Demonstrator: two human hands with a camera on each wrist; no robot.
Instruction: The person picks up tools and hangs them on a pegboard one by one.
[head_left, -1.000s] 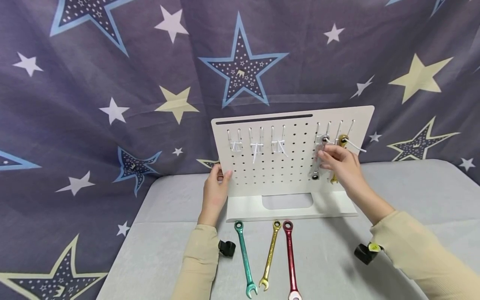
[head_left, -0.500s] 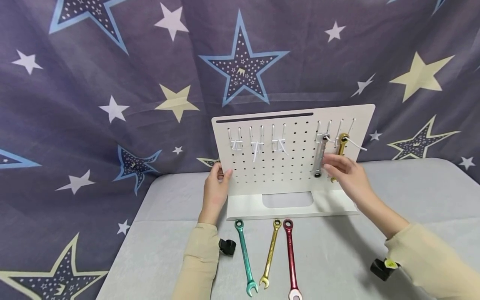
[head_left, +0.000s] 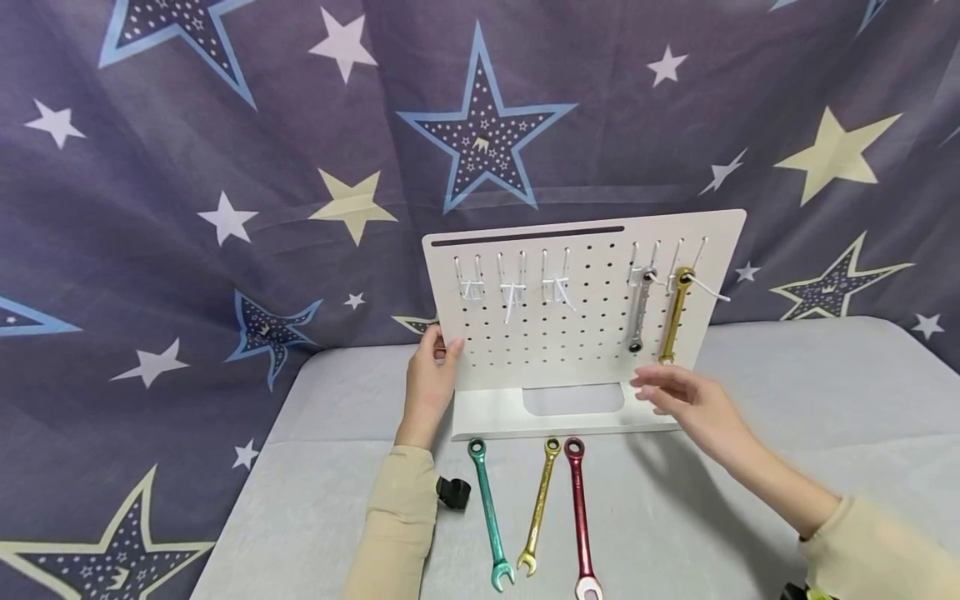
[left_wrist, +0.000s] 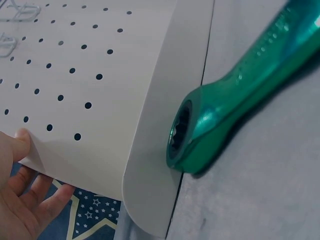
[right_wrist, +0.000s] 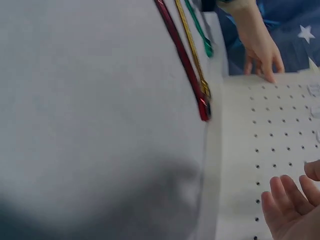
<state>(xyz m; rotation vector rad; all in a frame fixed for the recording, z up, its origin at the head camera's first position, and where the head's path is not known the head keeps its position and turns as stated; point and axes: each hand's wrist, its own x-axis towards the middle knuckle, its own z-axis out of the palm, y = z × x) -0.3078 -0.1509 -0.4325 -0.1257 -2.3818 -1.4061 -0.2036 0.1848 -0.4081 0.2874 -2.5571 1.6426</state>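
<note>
A white pegboard (head_left: 555,350) stands upright on its base at the back of the table. My left hand (head_left: 431,383) grips its left edge, with the thumb on the front face and the fingers behind, as the left wrist view also shows. From hooks at the board's right side hang a silver wrench (head_left: 641,312) and a gold wrench (head_left: 676,317). Below them my right hand (head_left: 693,408) hovers in front of the base, holding nothing, its fingers relaxed. A green wrench (head_left: 489,512), a second gold wrench (head_left: 540,508) and a red wrench (head_left: 581,517) lie on the table before the board.
Three bare white hooks (head_left: 513,292) stick out of the board's upper left. Another hook's prong (head_left: 708,289) juts forward past the hanging gold wrench. The grey table (head_left: 337,400) ends at a star-patterned curtain (head_left: 337,108) behind.
My right hand has let go of the silver wrench and moved down and right, leaving it hanging on its hook. The left hand has stayed at the board's edge.
</note>
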